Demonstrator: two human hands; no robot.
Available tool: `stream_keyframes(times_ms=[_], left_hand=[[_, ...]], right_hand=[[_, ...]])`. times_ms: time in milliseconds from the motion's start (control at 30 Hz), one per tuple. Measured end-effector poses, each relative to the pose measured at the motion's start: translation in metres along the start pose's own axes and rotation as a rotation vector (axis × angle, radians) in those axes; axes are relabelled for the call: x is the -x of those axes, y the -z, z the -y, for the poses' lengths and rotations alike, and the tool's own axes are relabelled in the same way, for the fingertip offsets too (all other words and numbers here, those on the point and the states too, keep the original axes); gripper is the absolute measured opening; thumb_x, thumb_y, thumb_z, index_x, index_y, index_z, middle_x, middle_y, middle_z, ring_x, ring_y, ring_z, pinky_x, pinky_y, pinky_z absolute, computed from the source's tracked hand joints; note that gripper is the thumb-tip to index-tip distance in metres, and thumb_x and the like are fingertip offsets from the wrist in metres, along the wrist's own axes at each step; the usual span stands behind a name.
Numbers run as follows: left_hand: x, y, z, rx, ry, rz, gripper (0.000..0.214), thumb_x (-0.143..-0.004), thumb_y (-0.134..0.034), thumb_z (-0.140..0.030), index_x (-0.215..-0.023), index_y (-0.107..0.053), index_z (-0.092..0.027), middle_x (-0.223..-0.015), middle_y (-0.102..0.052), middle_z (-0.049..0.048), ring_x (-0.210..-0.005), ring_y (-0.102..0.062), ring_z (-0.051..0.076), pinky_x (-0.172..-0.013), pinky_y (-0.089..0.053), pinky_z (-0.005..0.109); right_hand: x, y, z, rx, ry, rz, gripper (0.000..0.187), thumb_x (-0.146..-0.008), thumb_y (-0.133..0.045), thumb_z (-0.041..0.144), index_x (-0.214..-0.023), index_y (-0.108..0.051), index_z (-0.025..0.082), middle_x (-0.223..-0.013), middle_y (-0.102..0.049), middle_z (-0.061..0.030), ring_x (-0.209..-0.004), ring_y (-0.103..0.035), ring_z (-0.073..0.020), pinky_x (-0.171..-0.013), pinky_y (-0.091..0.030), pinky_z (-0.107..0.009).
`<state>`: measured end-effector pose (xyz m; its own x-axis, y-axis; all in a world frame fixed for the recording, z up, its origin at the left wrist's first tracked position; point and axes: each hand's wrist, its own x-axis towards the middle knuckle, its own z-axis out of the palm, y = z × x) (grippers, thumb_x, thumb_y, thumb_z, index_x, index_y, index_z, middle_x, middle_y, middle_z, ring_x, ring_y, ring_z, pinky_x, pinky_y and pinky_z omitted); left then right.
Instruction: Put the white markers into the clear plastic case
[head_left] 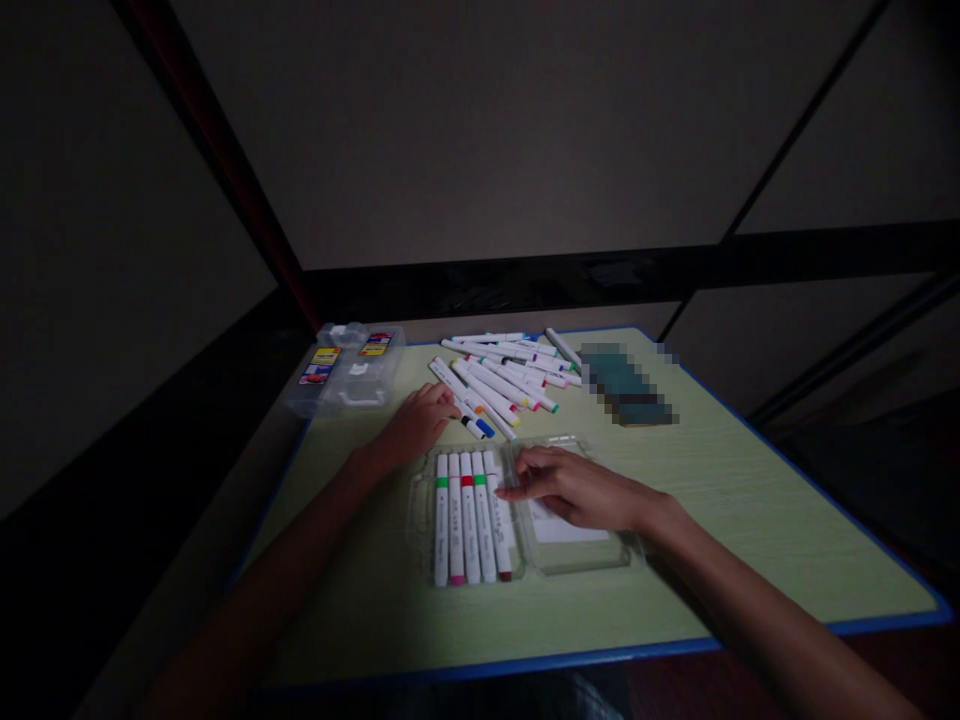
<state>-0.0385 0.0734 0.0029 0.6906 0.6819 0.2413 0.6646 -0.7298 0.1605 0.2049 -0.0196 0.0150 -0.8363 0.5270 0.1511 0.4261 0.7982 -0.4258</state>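
My left hand (424, 420) is at the near left of a loose pile of white markers (495, 380), fingers bent and closed on a marker (471, 424) with a dark band. A blue-capped marker (484, 429) lies right beside it. An unfolded clear plastic case (577, 568) rests in front of me, several markers (466, 520) side by side in its left half. Over the case's right half is my right hand (574, 487), holding nothing visible. Its thumb reaches the upper part of the rightmost marker (497, 520) in the row; its other fingers curl apart from the thumb.
A second clear case (364, 375) with colourful labels sits at the table's back left. Toward the right, a teal pixelated object (626, 385) lies near the pile. The light green table (360, 600) has a blue edge and stands against a panelled wall (487, 130).
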Motion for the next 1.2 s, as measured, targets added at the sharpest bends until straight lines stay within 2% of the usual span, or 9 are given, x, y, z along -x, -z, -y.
stream_keyframes(times_ms=[233,367,467,633,767,900,1200], left_hand=[[0.0,0.0,0.002,-0.01,0.0,-0.033,0.024,-0.073,-0.045,-0.006,-0.088,-0.06,-0.017,-0.096,-0.051,0.006,-0.095,-0.045,0.019,-0.085,-0.038,0.035],[0.0,0.0,0.003,-0.022,0.018,-0.041,0.026,-0.073,-0.045,-0.008,-0.093,-0.059,-0.018,-0.099,-0.051,0.0062,-0.097,-0.044,0.02,-0.085,-0.037,0.036],[0.001,-0.001,-0.001,-0.033,-0.009,0.012,0.032,-0.073,-0.043,-0.006,-0.099,-0.057,-0.018,-0.101,-0.051,0.0064,-0.098,-0.045,0.02,-0.084,-0.037,0.035],[0.001,0.002,-0.008,-0.074,-0.054,0.075,0.028,-0.077,-0.043,-0.007,-0.099,-0.056,-0.017,-0.101,-0.054,0.0064,-0.099,-0.045,0.019,-0.084,-0.035,0.033],[0.001,0.003,-0.007,-0.126,-0.063,0.107,0.021,-0.081,-0.043,-0.014,-0.096,-0.058,-0.018,-0.1,-0.056,0.0063,-0.098,-0.045,0.019,-0.083,-0.034,0.033],[0.001,-0.001,-0.003,-0.186,-0.088,0.091,0.02,-0.083,-0.045,-0.019,-0.096,-0.06,-0.02,-0.1,-0.056,0.0054,-0.098,-0.046,0.019,-0.083,-0.033,0.033],[0.001,-0.002,-0.002,-0.252,-0.155,0.063,0.015,-0.084,-0.044,-0.02,-0.091,-0.058,-0.018,-0.097,-0.058,0.0045,-0.095,-0.047,0.018,-0.081,-0.031,0.032]], right_hand=[[0.001,0.007,0.001,-0.066,-0.01,-0.011,0.046,-0.077,-0.04,0.0,-0.114,-0.055,0.023,-0.092,-0.054,-0.0052,-0.086,-0.05,-0.0145,-0.079,-0.041,-0.031],[0.002,0.009,-0.003,-0.09,-0.079,-0.15,0.045,-0.077,-0.038,0.001,-0.114,-0.055,0.019,-0.096,-0.056,-0.0062,-0.088,-0.052,-0.0152,-0.079,-0.043,-0.031],[0.003,0.007,-0.008,0.033,-0.223,-0.27,0.036,-0.078,-0.039,0.004,-0.107,-0.058,0.015,-0.093,-0.059,-0.0079,-0.087,-0.054,-0.017,-0.077,-0.043,-0.03],[0.006,0.003,-0.014,0.367,-0.392,-0.281,0.028,-0.078,-0.042,0.01,-0.1,-0.06,0.014,-0.086,-0.059,-0.0084,-0.08,-0.054,-0.02,-0.074,-0.039,-0.031],[0.006,0.002,-0.015,0.419,-0.41,-0.313,0.025,-0.079,-0.041,0.012,-0.096,-0.06,0.013,-0.084,-0.059,-0.0086,-0.078,-0.054,-0.0194,-0.071,-0.037,-0.03],[0.006,0.001,-0.015,0.427,-0.409,-0.332,0.023,-0.079,-0.041,0.013,-0.094,-0.059,0.013,-0.082,-0.059,-0.0081,-0.076,-0.053,-0.0189,-0.07,-0.036,-0.029],[0.005,0.0,-0.013,0.45,-0.38,-0.308,0.022,-0.08,-0.042,0.012,-0.094,-0.059,0.014,-0.081,-0.059,-0.0064,-0.073,-0.052,-0.0171,-0.069,-0.035,-0.028]])
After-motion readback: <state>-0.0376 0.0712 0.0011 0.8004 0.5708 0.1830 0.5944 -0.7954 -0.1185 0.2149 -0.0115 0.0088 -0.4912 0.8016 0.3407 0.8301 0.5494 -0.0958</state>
